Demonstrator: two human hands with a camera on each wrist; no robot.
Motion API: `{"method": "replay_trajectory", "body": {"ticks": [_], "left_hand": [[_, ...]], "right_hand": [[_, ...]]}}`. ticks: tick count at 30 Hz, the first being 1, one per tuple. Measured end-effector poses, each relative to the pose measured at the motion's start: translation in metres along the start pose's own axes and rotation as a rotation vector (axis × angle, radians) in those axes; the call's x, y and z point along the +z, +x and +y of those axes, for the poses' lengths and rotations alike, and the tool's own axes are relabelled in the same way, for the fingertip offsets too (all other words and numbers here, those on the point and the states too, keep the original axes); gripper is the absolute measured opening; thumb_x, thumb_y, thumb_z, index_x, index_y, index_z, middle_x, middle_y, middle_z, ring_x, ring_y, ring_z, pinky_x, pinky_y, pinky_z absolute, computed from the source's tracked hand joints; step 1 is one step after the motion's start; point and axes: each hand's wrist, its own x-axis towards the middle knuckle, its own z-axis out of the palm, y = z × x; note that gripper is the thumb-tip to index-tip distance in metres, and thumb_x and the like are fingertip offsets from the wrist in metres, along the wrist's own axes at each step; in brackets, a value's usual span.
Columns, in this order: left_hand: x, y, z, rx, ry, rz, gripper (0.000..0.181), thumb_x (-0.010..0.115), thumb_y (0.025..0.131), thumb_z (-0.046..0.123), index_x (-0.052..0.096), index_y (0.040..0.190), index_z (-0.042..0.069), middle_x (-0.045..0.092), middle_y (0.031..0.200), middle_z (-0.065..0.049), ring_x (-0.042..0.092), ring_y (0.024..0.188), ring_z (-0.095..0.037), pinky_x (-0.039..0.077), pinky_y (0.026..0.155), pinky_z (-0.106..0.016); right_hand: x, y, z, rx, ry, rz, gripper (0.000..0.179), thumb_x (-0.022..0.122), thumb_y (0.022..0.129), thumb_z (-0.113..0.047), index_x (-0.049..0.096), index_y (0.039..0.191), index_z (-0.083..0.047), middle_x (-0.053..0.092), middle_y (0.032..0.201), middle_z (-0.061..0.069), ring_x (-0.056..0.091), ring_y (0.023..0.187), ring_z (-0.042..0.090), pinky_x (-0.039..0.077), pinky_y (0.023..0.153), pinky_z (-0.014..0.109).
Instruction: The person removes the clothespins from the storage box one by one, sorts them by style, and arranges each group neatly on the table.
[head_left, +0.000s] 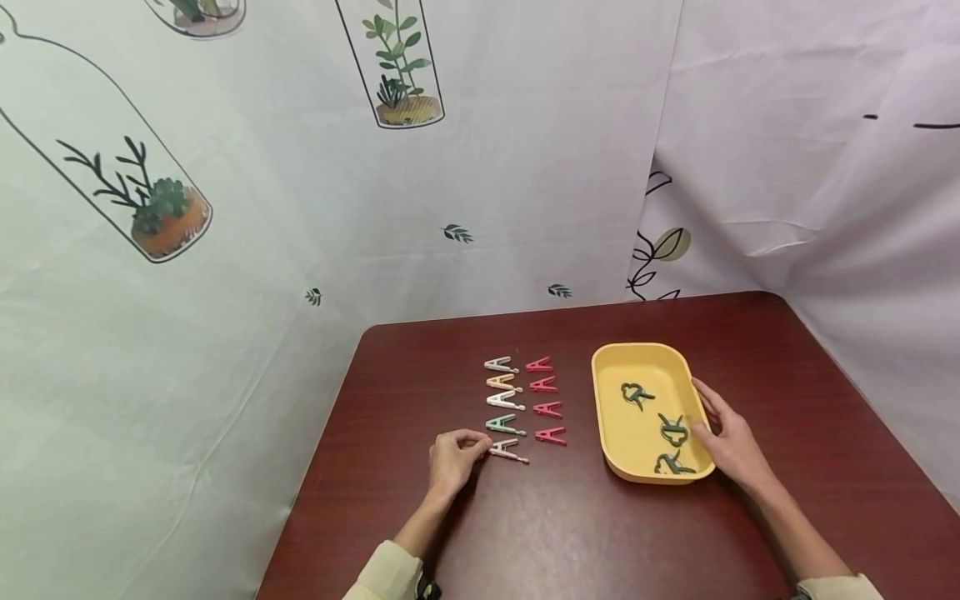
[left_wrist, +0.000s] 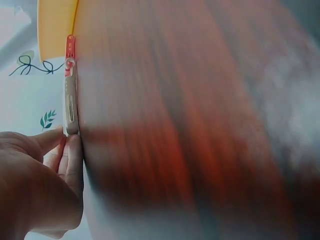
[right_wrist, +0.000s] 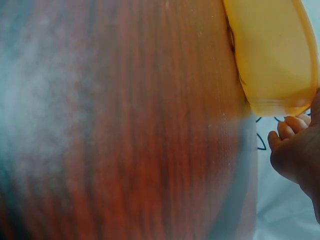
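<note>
My left hand (head_left: 456, 460) pinches the end of a beige clothespin (head_left: 508, 451) lying on the table; in the left wrist view, the thumb and fingertips (left_wrist: 74, 142) meet right at its end. That clothespin is the nearest in a column with a green clothespin (head_left: 504, 424), a white one (head_left: 504, 400), a yellow one (head_left: 503, 382) and a pale one (head_left: 500, 364). Red clothespins, such as the nearest one (head_left: 551, 436), form a second column beside it. With its thumb over the rim, my right hand (head_left: 733, 442) grips the right side of a yellow tray (head_left: 611, 417). Dark green clips (head_left: 673, 430) lie inside the tray.
The dark red-brown table (head_left: 570, 533) has rounded far corners. Behind it and along its left and right sides hangs pale cloth (head_left: 487, 167) printed with plants and jars.
</note>
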Motion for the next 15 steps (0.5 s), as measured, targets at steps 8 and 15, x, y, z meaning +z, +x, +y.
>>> {"method": "replay_trajectory", "body": {"ticks": [8,15], "left_hand": [[-0.0030,0.0013,-0.0005,0.006,-0.048,-0.002,0.006,0.089,0.086,0.024,0.085,0.085,0.020,0.078,0.077,0.009,0.071,0.073,-0.006,0.054,0.072,-0.029],[-0.0076,0.0093,-0.0036,0.039,-0.171,-0.003,0.005,0.087,0.090,0.015,0.084,0.094,0.013,0.080,0.084,0.001,0.074,0.076,-0.008,0.056,0.065,-0.020]], "right_hand": [[-0.0002,-0.0005,0.0004,-0.002,-0.003,0.000,0.070,0.059,0.098,0.010,0.034,0.163,0.003,0.044,0.152,0.041,0.048,0.116,-0.018,0.048,0.080,0.004],[0.0001,-0.0008,-0.0025,-0.002,0.000,0.005,0.070,0.059,0.098,0.010,0.035,0.163,0.003,0.045,0.151,0.041,0.050,0.114,-0.018,0.050,0.078,0.006]]}}
